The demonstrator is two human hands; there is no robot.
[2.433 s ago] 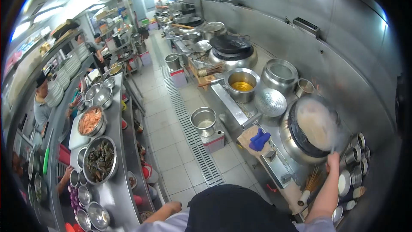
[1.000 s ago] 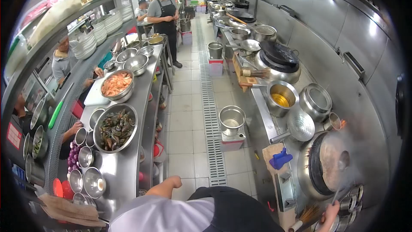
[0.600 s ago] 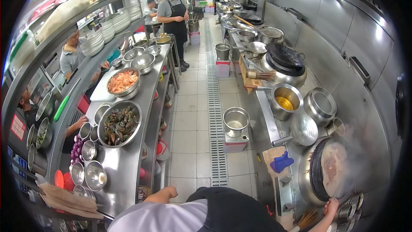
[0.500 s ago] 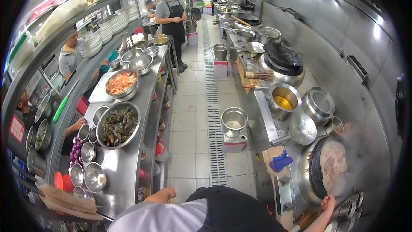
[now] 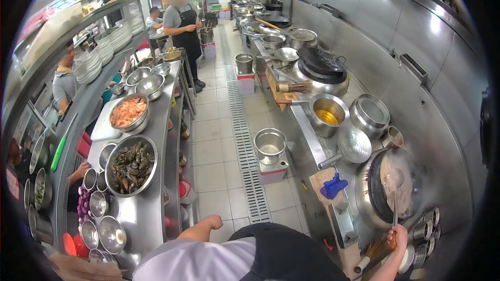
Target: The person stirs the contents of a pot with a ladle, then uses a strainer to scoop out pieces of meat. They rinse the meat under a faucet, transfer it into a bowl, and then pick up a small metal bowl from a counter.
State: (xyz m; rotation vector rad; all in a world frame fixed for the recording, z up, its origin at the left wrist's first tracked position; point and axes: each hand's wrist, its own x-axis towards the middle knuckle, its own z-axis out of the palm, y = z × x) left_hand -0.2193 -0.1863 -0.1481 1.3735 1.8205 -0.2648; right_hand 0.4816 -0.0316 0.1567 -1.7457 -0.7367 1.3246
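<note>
My right hand (image 5: 397, 235) grips the handle of a long ladle (image 5: 395, 198) whose bowl rests in a steaming wok (image 5: 389, 187) on the stove at the lower right. Pale liquid fills the wok. My left hand (image 5: 212, 222) hangs low by my hip with the fingers curled and nothing in it, near the edge of the steel prep counter (image 5: 166, 140). A dark apron covers my front at the bottom of the view.
A perforated skimmer (image 5: 353, 145), an oil pot (image 5: 327, 114), a lidded pot (image 5: 370, 113) and a blue cloth (image 5: 332, 186) lie by the wok. Bowls of mussels (image 5: 130, 165) and shrimp (image 5: 127, 113) stand on the counter. A person in an apron (image 5: 183, 26) stands up the aisle.
My right hand stayed on the ladle handle and the ladle bowl now sits in the wok. The view swung left from the stove toward the aisle, then drifted slightly right again.
</note>
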